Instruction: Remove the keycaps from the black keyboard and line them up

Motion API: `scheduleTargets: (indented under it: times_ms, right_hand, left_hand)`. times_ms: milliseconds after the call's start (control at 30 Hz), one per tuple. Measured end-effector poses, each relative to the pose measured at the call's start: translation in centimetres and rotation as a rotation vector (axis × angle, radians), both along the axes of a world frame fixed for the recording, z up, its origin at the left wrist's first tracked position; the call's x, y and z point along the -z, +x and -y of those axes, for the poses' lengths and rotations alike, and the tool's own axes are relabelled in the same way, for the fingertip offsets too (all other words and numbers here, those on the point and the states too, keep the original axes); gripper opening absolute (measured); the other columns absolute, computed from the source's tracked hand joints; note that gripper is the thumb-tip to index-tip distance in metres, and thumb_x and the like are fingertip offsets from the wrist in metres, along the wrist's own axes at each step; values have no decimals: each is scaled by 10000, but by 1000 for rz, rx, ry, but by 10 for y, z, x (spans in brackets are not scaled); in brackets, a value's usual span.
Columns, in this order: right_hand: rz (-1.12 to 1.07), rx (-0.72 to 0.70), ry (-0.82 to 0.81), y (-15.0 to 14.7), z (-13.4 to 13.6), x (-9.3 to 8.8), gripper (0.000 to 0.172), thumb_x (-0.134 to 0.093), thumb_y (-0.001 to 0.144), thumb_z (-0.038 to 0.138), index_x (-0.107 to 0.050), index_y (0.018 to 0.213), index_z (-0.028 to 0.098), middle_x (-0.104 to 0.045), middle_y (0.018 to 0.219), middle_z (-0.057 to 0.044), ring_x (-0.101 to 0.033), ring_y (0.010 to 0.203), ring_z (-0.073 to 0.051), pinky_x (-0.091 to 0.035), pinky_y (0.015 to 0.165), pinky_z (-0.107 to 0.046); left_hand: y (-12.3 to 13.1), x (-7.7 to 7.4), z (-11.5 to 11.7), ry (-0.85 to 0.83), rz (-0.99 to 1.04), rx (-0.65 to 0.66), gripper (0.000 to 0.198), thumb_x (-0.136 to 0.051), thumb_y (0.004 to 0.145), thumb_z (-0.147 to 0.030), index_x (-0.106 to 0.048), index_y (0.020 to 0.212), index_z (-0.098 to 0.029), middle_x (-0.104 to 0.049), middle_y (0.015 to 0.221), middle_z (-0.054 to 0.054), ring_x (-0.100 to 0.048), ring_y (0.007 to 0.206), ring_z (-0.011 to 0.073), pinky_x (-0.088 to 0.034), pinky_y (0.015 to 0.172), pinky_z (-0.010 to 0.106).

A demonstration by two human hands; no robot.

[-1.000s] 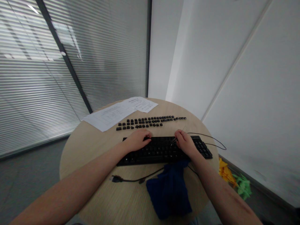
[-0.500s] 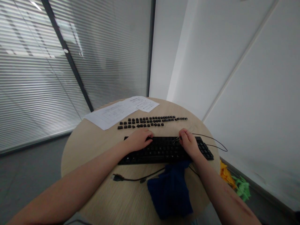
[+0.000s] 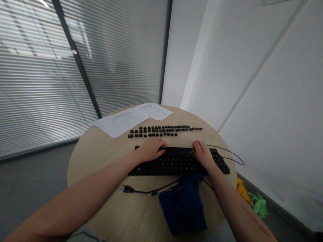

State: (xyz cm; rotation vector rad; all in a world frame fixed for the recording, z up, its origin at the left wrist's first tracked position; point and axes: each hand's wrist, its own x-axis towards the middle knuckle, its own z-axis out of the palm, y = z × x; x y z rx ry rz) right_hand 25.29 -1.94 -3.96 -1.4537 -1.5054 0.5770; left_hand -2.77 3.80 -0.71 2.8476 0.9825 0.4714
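Observation:
A black keyboard [image 3: 176,161] lies across the round wooden table [image 3: 106,158]. My left hand [image 3: 151,149] rests on its upper left part, fingers curled down onto it. My right hand [image 3: 203,154] sits on the keyboard's right part, closed on a thin metal wire tool [image 3: 191,152] whose tip touches the keys. Rows of loose black keycaps [image 3: 161,131] lie on the table just beyond the keyboard.
Printed paper sheets [image 3: 131,119] lie at the table's far side. A dark blue cloth [image 3: 183,205] lies near the front edge beside the keyboard's USB cable [image 3: 141,191]. Another cable [image 3: 232,156] loops at the right. Yellow and green paper objects [image 3: 252,200] are on the floor.
Both hands stay on the keyboard; the right hand has shifted very slightly over the keys. The view has drifted a little.

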Motion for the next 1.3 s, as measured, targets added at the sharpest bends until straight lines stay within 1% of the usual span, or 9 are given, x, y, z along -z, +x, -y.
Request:
scheduleTargets:
  times_ms: [100,267,500,667,867,933,1000,1200,1300]
  right_hand:
    - [3,42,-15,0,-1,0,309,-412,941,418,-464,689,247,-456,513,22,-457,523,-174,-333,509,-290]
    - [108,-31,-30,-6,5,-7,320,-407,957,416,-463,693,245,-480,546,20,-478,540,-173,-339,535,-287]
    - [307,-8,74,-13,15,-11,293,-392,966,389,-478,726,244,-514,570,-4,-543,575,-203,-343,599,-306]
    - [338,32,67,-12,14,-12,315,-322,971,384,-459,724,245,-538,577,-20,-567,575,-208,-358,587,-296]
    - [452,-16,71,-16,19,-16,290,-347,964,375,-467,736,243,-498,538,0,-553,536,-199,-333,571,-293]
    - [415,-2,87,-15,18,-14,298,-355,962,375,-465,718,243,-498,534,-2,-543,530,-195,-338,561,-292]
    - [318,20,92,-11,15,-9,316,-361,964,386,-456,696,247,-496,531,-3,-528,520,-190,-348,538,-290]
    - [-97,140,98,-2,7,4,344,-325,992,411,-405,690,265,-426,501,24,-436,427,-169,-344,441,-299]
    - [-63,115,123,-3,10,5,339,-367,996,413,-445,706,257,-472,517,11,-472,445,-172,-363,451,-302]
  left_hand:
    - [0,0,0,-11,7,-7,113,-618,880,-277,-667,955,-209,-676,954,57,-611,936,239,-464,858,366]
    - [0,3,-1,0,6,-7,113,-610,883,-279,-661,956,-211,-675,949,51,-609,932,233,-464,851,355]
    - [0,3,-1,10,-6,-1,130,-604,887,-276,-667,971,-201,-684,952,56,-616,926,233,-468,843,356]
    - [1,1,1,21,-12,0,128,-604,887,-267,-669,968,-193,-684,955,56,-612,927,232,-463,849,354]
    - [0,1,0,13,-13,-1,138,-604,893,-277,-668,981,-193,-681,964,60,-610,944,237,-461,860,357]
    - [0,1,0,9,-7,0,138,-604,892,-276,-670,979,-192,-680,961,62,-611,941,238,-461,860,359]
    - [0,1,0,6,3,1,136,-605,889,-275,-671,974,-191,-678,954,63,-612,933,237,-460,861,362]
    - [-1,1,1,-8,11,-3,129,-612,882,-264,-670,963,-184,-672,959,66,-612,932,230,-460,868,355]
    - [-2,0,1,-14,7,-7,134,-612,882,-269,-675,968,-187,-673,964,66,-613,933,230,-461,862,352]
